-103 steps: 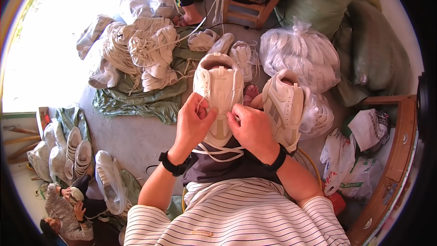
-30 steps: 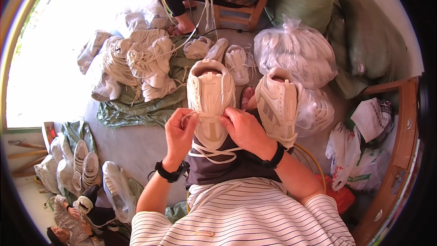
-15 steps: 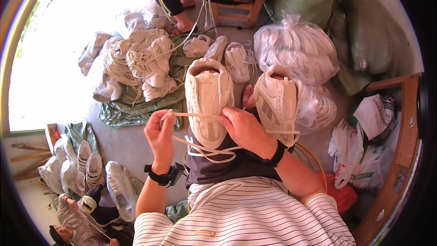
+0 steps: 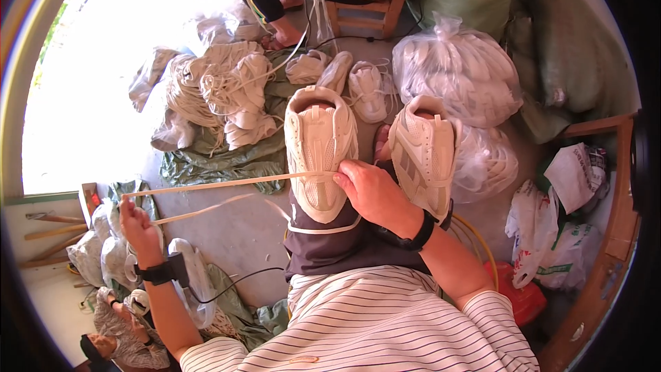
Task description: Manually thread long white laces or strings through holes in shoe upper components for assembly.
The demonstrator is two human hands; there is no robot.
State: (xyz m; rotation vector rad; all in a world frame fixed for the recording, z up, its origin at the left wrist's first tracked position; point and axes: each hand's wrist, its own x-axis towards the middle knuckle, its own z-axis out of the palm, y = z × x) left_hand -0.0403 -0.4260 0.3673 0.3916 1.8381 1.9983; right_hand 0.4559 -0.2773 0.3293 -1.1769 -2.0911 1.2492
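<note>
A cream sneaker rests on my left thigh, its opening pointing away from me. A flat cream shoelace crosses its lower front and runs out taut to the left. My left hand, held far out to that side, is closed on the lace's end. My right hand pinches the lace at the sneaker's right edge. A loose stretch of lace sags below, curving under the sneaker's near end. On my right thigh, beside that hand, sits a matching sneaker.
Bagged sneakers lie at the far right, before green sacks. A heap of sneakers and laces covers a green sheet at the left. Another person sits on a wooden chair ahead; a further person works at lower left.
My left hand has moved far out to the left, drawing the lace into a long taut line. My right hand stays at the sneaker, and the loose lace below has shortened.
</note>
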